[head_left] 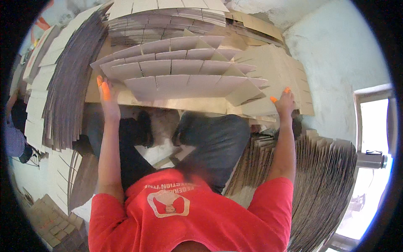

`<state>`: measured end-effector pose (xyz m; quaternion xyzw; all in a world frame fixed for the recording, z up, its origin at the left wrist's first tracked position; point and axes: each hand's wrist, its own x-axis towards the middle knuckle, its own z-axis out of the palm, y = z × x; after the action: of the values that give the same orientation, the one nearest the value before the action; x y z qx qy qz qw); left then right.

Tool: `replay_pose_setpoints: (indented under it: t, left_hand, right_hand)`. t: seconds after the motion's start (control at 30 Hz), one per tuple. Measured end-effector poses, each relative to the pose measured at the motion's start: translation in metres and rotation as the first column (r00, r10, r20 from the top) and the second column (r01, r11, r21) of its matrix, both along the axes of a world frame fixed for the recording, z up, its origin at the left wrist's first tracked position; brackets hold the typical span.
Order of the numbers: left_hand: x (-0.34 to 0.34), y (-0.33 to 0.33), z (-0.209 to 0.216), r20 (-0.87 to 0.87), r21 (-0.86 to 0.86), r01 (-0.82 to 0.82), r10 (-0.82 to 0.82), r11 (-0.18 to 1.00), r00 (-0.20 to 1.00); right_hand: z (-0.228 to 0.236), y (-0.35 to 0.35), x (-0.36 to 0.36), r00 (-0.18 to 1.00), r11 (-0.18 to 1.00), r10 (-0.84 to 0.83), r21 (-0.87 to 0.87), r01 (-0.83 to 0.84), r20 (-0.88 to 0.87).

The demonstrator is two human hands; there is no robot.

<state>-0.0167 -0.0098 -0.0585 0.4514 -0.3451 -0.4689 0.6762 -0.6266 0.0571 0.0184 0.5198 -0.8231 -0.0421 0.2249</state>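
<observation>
Sits at a low table (176, 104) in a red T-shirt (218, 210) and dark trousers (218, 136), hands well apart. Has the left hand (110, 101) raised just beside the left ends of four long slotted cardboard strips (180, 86), fingers straight and close together, palm unfolded, with orange coverings (105, 91) on the tips. Cannot tell of any contact between that hand and the strips. Has the right hand (285, 102) out at the near part of a flat cardboard sheet (277, 69), thumb and forefinger spread apart, both orange at the ends. Cannot tell of any pressure on the sheet. Has the strips between the two hands, standing on edge in roughly parallel rows, and, nearer the right hand, a crosswise piece (245, 90) set aslant at their right ends. Has a tall stack of cardboard (69, 84) to the left of the left hand and, beyond both hands, a further pile (163, 25). Has a long row of packed cardboard pieces (323, 176) behind the right hand, a pale wall (340, 54) and a bright window (371, 122) farther right of it, and a low heap of cardboard (54, 222) well behind the left hand.
</observation>
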Motion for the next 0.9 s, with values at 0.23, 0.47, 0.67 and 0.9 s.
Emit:
replay_pose_setpoints:
  t: [0.23, 0.47, 0.67, 0.9]
  left_hand:
    - [0.004, -0.044, 0.008, -0.064, 0.102, 0.028, -0.022, 0.994, 0.998]
    - [0.01, -0.021, 0.018, 0.108, 0.052, 0.024, -0.03, 0.998, 0.994]
    - [0.015, 0.004, 0.046, 0.34, -0.14, -0.072, 0.117, 0.987, 0.933]
    - [-0.021, 0.016, 0.093, 0.695, -0.272, 0.097, 0.126, 0.957, 0.707]
  right_hand:
    - [-0.022, 0.0, -0.021, 0.962, 0.929, 0.27, -0.277, -0.247, 0.047]
    - [-0.017, -0.007, -0.025, 0.957, 0.971, 0.032, -0.235, 0.039, 0.289]
    - [0.015, -0.017, -0.034, 0.852, 0.973, 0.088, -0.227, 0.037, 0.515]
    - [0.107, -0.011, -0.049, 0.789, 0.671, 0.465, -0.741, -0.019, 0.401]
